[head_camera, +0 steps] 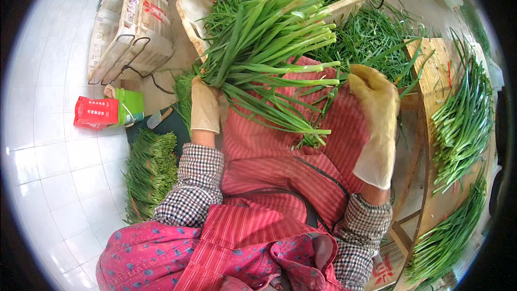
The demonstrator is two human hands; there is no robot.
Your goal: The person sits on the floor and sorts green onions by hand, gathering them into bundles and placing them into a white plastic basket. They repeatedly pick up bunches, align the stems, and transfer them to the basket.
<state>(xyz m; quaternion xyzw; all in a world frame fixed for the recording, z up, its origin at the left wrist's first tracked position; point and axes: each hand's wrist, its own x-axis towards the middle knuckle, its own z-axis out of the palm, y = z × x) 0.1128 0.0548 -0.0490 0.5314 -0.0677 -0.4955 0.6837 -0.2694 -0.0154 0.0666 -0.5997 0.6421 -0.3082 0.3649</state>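
My left hand (205,103), in a pale rubber glove, grips a loose bunch of Chinese chives (262,44) by its leafy part. The pale cut stems fan out to the right over my red striped apron (258,161). To the right of the stem ends, my right hand (371,89) wears a yellowish glove and is blurred. Its fingers are curled, and a few long green blades (408,64) stick out beyond it, apparently held in it; the grip itself is partly hidden. Bits of leaf (311,139) lie on the apron in my lap.
Ahead stands a white plastic crate (190,20) of chives, with a leaf heap (363,40) beside it. A wooden bench (428,62) at right bears chive bunches (460,129). At left are tied bundles (151,173), a knife (161,117), a green bucket (131,105) and stacked crates (133,28).
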